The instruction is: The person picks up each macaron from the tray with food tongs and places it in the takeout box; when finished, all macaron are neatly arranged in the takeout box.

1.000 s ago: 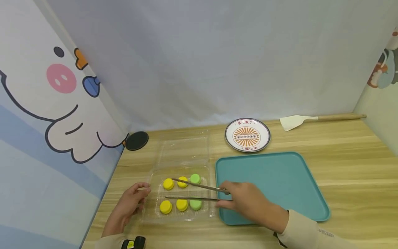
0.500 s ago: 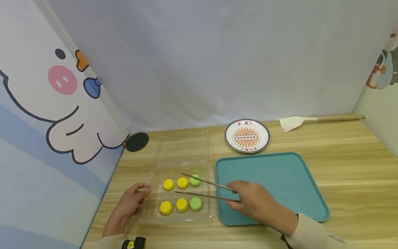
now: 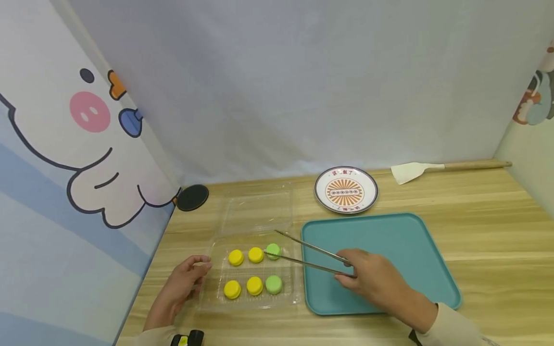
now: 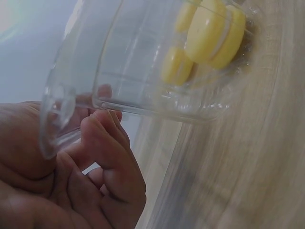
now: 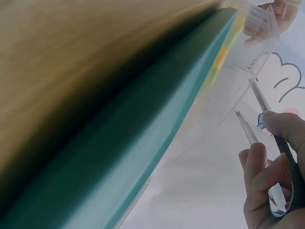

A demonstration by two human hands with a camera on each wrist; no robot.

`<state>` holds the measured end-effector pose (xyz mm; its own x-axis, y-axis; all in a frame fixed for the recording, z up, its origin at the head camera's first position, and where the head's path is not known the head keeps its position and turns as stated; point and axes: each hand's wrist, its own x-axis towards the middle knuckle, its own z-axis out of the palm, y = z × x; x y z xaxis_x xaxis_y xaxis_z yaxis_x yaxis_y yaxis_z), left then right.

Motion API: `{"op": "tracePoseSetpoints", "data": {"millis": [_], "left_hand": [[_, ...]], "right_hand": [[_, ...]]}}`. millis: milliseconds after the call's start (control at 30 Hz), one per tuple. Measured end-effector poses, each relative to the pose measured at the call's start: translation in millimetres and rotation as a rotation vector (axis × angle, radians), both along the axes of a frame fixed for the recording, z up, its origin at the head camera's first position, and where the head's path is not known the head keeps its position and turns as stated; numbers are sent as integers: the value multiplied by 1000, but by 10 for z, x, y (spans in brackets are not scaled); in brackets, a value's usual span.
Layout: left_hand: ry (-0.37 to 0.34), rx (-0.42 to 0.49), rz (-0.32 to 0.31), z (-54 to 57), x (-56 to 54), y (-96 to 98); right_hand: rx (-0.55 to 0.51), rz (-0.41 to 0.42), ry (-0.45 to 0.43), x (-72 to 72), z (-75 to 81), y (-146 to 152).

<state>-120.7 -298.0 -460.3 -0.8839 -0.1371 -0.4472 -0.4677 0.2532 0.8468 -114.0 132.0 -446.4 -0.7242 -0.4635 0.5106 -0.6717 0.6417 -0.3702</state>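
Note:
A clear plastic box [image 3: 242,273] lies with its lid folded back and holds two rows of macarons: yellow macarons [image 3: 254,286] at left and middle, green macarons [image 3: 274,284] at right. My left hand [image 3: 183,281] holds the box's left rim, thumb and curled fingers at the edge; the left wrist view shows the fingers [image 4: 112,152] against the clear wall. In my right hand [image 3: 374,278], over the teal tray, I grip metal tongs [image 3: 311,265]. Their arms are spread, tips above the back green macaron [image 3: 273,251], nothing between them. Whether a tip touches it I cannot tell.
Right of the box lies the teal tray [image 3: 402,250]. Behind it are a round patterned plate [image 3: 346,190] and a white spatula [image 3: 409,171] with a wooden handle. A black disc [image 3: 192,197] sits at the back left corner, by the walls.
My right hand has drawn the tongs to the right and slightly back, from over the yellow macarons to over the green ones. The left hand and the macarons stay put.

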Motion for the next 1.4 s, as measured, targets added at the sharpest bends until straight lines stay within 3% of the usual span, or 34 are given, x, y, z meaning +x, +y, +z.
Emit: {"op": "tracePoseSetpoints", "data": {"millis": [467,1400], "left_hand": [[0,8,-7,-15,-10,-11],[3,18,-4,0,0,-4]], "right_hand": [[38,-174,47,2,-62,294],[101,-403,-21,89,-7,1064]]}}
